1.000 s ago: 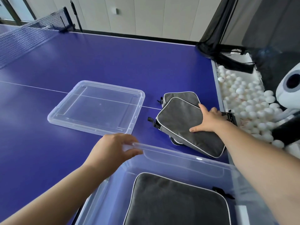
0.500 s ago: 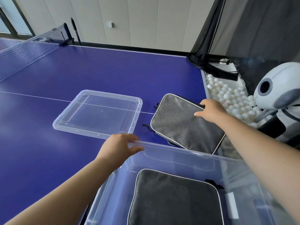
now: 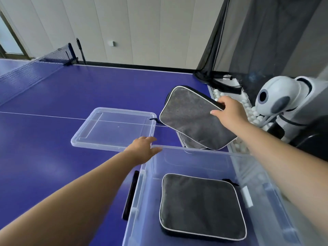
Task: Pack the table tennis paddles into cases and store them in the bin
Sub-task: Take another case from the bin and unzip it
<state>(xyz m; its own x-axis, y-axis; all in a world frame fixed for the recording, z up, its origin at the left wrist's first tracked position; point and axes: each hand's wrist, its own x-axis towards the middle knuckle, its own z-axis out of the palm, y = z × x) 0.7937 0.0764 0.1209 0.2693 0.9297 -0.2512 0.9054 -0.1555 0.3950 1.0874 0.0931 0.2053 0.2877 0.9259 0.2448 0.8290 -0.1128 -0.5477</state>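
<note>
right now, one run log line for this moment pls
right hand: lifting top case | left hand: gripping bin rim | one case in bin | another case on table | lid off

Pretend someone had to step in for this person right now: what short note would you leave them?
Right hand: grips the far edge of the top grey case, tilted up above another case on the table.
Left hand: holds the clear bin by its far-left rim corner.
Done: one case in the bin.
Left: put in the held case, then the one beneath it; the lid lies on the table beside the bin.
</note>
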